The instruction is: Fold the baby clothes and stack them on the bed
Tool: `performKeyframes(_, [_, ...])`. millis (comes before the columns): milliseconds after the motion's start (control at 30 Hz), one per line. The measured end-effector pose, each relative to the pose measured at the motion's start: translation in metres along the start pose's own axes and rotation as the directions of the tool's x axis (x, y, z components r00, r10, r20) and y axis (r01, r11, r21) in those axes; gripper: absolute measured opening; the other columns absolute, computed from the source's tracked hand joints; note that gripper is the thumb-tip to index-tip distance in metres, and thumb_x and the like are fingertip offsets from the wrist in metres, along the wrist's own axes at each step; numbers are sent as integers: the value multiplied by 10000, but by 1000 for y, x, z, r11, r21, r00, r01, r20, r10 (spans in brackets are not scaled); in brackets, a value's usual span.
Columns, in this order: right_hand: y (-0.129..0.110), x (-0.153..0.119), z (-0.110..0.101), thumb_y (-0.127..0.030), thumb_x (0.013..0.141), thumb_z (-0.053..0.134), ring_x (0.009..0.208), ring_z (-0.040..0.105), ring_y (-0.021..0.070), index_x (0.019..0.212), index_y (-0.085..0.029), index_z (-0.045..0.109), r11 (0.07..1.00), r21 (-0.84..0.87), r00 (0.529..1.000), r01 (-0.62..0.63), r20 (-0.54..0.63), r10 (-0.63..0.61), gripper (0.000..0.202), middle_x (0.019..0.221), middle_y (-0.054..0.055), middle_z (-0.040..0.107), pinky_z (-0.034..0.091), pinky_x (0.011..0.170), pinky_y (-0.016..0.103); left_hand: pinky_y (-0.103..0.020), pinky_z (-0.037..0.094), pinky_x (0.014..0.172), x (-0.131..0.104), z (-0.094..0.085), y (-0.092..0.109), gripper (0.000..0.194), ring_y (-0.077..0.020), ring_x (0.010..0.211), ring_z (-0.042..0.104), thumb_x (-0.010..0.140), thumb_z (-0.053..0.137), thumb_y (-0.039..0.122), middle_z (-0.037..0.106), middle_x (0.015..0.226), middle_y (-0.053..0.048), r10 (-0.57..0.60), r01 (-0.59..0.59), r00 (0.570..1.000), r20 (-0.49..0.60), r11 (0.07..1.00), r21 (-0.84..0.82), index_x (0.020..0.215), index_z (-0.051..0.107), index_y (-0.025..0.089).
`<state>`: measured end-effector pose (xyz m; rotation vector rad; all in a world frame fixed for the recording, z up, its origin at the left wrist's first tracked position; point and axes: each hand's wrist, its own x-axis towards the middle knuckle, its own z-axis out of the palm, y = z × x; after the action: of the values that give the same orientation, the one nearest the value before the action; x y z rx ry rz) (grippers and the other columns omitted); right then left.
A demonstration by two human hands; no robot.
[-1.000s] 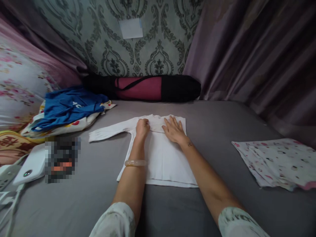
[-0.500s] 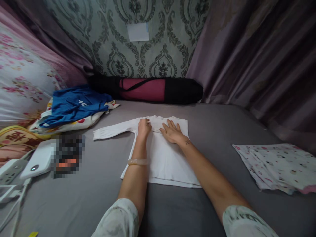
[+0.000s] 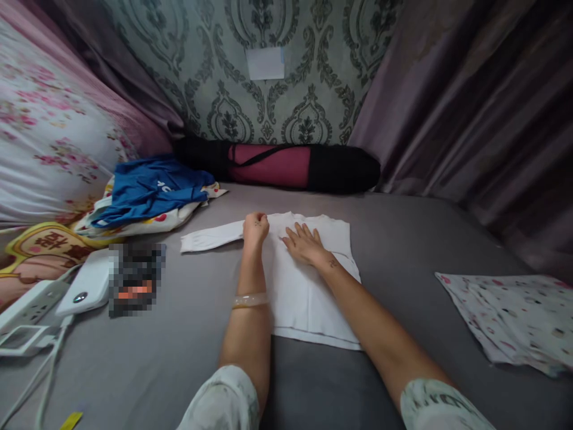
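A white long-sleeved shirt [image 3: 290,298] lies flat on the grey bed sheet, collar toward the wall. Its left sleeve [image 3: 210,237] stretches out to the left; no sleeve shows spread on the right side. My left hand [image 3: 256,228] is closed on the shirt near the left shoulder, where the sleeve joins the body. Its fingertips are mostly hidden behind the hand. My right hand [image 3: 305,243] rests flat on the upper chest of the shirt, fingers spread.
A black and pink long bag [image 3: 268,165] lies along the wall. To the left are a blue garment [image 3: 156,188], a white power bank [image 3: 89,283] with cables, a power strip [image 3: 33,301] and a blurred dark item [image 3: 136,278]. A patterned folded cloth [image 3: 514,316] lies at right.
My left hand has closed into a tighter grip at the shoulder, and the shirt's left side edge has come inward. My right hand stays flat on the chest. The view has shifted slightly left.
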<state>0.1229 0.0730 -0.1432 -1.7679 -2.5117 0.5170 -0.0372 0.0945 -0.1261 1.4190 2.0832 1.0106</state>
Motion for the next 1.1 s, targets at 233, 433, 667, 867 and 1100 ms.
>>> performKeyframes(233, [-16,9,14,-485,988,178,1473,74,238,1530,-148,230,994,-10,991,108,-74,-109,640,1605,83,135,36,1172,456,-257,463,819,2,1,-3,340,-216,956,669,879,477,262,734,1003,-129,-25,24,999,-35,999,-24,1041,722,92])
performKeyframes(433, [-14,21,1,-506,988,118,1459,157,252,1478,-154,370,994,26,993,107,-49,-106,654,1574,97,251,40,1165,486,-253,459,829,4,4,-5,334,-211,961,667,869,486,269,734,1005,-126,-32,31,999,-41,999,-41,1036,725,104])
performKeyframes(667, [-9,54,10,-459,987,174,1462,130,240,1498,-30,270,998,-12,982,63,-178,-64,675,1582,133,205,47,1174,417,-266,474,812,6,8,-8,336,-213,922,673,862,477,281,737,966,-126,-36,35,999,-17,997,-64,1012,728,116])
performKeyframes(867, [-7,61,17,-469,986,153,1468,105,213,1509,-61,256,998,19,988,55,-148,-51,671,1591,113,186,37,1174,397,-272,479,808,7,8,-12,333,-214,927,673,858,478,291,738,968,-122,-29,27,999,-28,997,-66,1009,725,126])
performKeyframes(1100, [11,48,2,-476,992,150,1470,62,260,1507,-101,277,995,29,950,-96,-297,100,650,1594,141,166,-15,1159,477,-282,485,801,4,4,-11,345,-229,933,676,853,475,306,736,974,-136,-30,28,999,-19,996,-85,1015,724,130])
